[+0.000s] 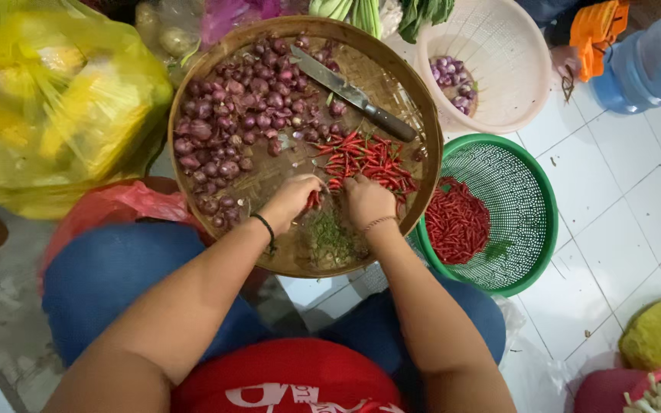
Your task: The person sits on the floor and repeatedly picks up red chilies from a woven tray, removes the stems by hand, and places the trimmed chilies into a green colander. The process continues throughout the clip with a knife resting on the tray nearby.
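1. Left hand [294,200] pinches a red chili [314,200] on the woven tray [422,138], its long axis running towards the person
2. Right hand [367,200], just beside, curls narrow at the chili pile [365,159], which lies just beyond both hands
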